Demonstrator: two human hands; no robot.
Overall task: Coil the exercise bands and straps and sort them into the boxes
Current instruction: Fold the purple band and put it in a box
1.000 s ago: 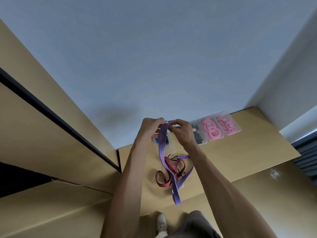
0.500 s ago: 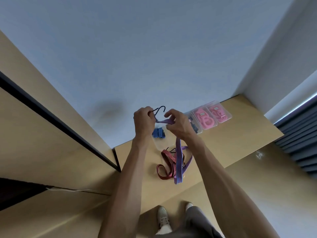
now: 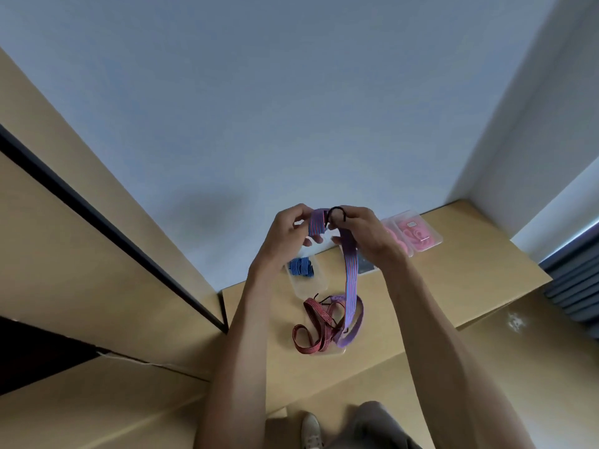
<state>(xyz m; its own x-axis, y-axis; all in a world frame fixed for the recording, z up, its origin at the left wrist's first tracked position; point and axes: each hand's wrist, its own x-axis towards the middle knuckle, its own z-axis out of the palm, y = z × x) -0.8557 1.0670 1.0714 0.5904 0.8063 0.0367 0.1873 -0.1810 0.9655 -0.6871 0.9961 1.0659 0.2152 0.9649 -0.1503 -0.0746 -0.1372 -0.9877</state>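
Purple strap: the long flat purple woven strap with red stripes (image 3: 351, 270) is up in front of me, its top end raised between both hands, the rest hanging down to the tan wooden tabletop (image 3: 453, 286), where its tail loops just beside the red one.
Why held high: I judge the hanging length keeps it straight, so the first turns can be folded at the top.
Black hook: the thin black wire hook (image 3: 335, 213) at the strap's end sits at my right fingertips.
Left hand: my left hand (image 3: 285, 234) pinches the folded top of the strap, fingers curled round it, wrist bent back.
Right hand: my right hand (image 3: 363, 234) grips the strap beside the hook, thumb underneath, forearm rising steeply.
Red strap: the dark red striped strap (image 3: 311, 332) lies loose and uncoiled on the table.
Blue strap: a coiled blue striped strap (image 3: 300, 266) lies in the clear plastic box (image 3: 308, 285).
Pink bands: the pink rubber bands (image 3: 418, 236) fill boxes at the far right.
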